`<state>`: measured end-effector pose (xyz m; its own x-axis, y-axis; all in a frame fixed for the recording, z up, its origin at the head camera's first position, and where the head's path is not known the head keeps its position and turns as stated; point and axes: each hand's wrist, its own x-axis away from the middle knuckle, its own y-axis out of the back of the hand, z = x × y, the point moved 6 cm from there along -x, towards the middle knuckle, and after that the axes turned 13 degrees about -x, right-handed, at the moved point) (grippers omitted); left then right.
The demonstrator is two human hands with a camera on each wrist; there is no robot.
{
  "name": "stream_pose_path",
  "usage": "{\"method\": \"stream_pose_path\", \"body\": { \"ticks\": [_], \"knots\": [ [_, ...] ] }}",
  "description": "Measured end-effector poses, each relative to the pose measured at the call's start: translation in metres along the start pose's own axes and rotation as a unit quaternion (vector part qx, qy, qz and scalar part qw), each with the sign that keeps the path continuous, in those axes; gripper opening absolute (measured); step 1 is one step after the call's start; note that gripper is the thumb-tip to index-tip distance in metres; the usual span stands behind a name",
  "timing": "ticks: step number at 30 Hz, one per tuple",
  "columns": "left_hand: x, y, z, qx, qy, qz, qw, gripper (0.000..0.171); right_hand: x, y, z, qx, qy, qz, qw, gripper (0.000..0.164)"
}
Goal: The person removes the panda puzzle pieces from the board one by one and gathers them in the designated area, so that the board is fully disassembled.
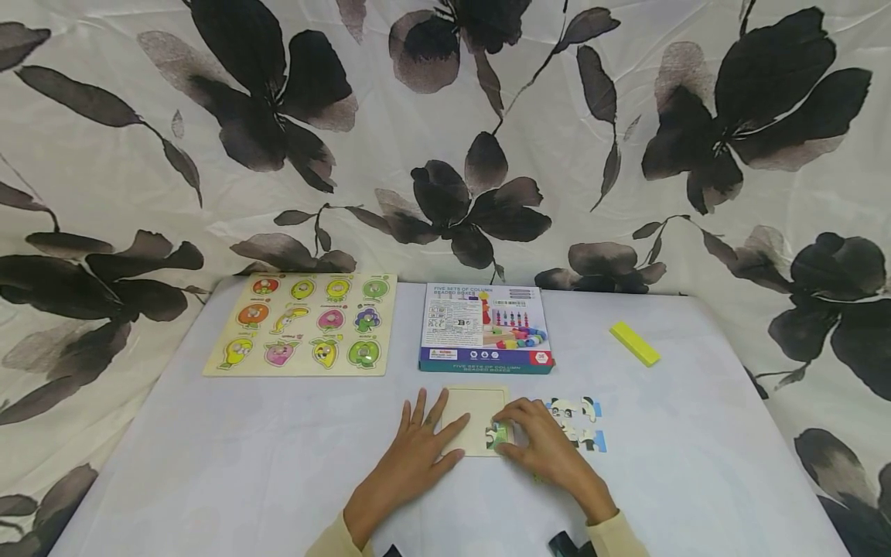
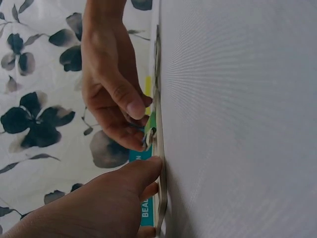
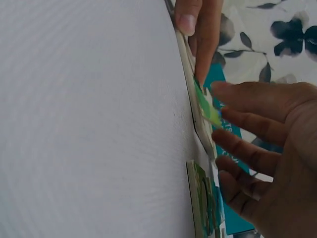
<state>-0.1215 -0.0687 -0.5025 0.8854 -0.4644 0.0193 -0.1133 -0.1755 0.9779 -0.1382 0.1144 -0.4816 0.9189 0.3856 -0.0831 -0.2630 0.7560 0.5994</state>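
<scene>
A pale wooden puzzle tray (image 1: 468, 401) lies flat on the table near its front middle. My left hand (image 1: 415, 450) rests on the tray's left side with its fingers spread and straight. Over the tray's lower right part, my right hand (image 1: 546, 442) pinches a green, white and black jigsaw piece (image 1: 497, 435). That piece (image 3: 207, 106) stands tilted against the tray in the right wrist view. Just right of the right hand lie several panda jigsaw pieces (image 1: 588, 418), partly hidden by it.
Behind the tray lies a blue and white box (image 1: 452, 329) of beaded columns. A fruit puzzle board (image 1: 237, 363) is at the back left, a yellow block (image 1: 635, 344) at the back right. A floral cloth (image 1: 585, 170) hangs behind the white table (image 1: 696, 464).
</scene>
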Motion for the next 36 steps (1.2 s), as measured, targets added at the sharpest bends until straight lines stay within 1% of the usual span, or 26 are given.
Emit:
{"method": "stream_pose_path", "body": {
  "ticks": [3, 10, 17, 29, 36],
  "knots": [
    [0.0000, -0.0001, -0.0001, 0.001, -0.003, -0.002, 1.0000, 0.050, 0.0009, 0.0006, 0.0005, -0.012, -0.009, 0.008, 1.000, 0.038],
    [-0.0001, 0.0003, -0.0002, 0.000, -0.006, -0.007, 1.0000, 0.050, 0.0013, -0.0005, -0.0007, -0.018, -0.022, 0.024, 0.999, 0.041],
    [-0.0008, 0.0015, 0.0000, -0.001, -0.007, -0.007, 1.0000, 0.050, -0.0007, -0.0008, -0.0001, -0.018, -0.009, 0.031, 0.999, 0.041],
    [-0.0012, 0.0034, -0.0008, 0.003, -0.003, 0.000, 1.0000, 0.050, -0.0008, -0.0011, 0.0013, 0.006, 0.005, 0.036, 0.999, 0.044],
    [0.0002, 0.0017, -0.0011, 0.001, -0.002, 0.004, 1.0000, 0.050, 0.0003, -0.0006, 0.0019, 0.003, 0.011, 0.029, 1.000, 0.042]
  ]
}}
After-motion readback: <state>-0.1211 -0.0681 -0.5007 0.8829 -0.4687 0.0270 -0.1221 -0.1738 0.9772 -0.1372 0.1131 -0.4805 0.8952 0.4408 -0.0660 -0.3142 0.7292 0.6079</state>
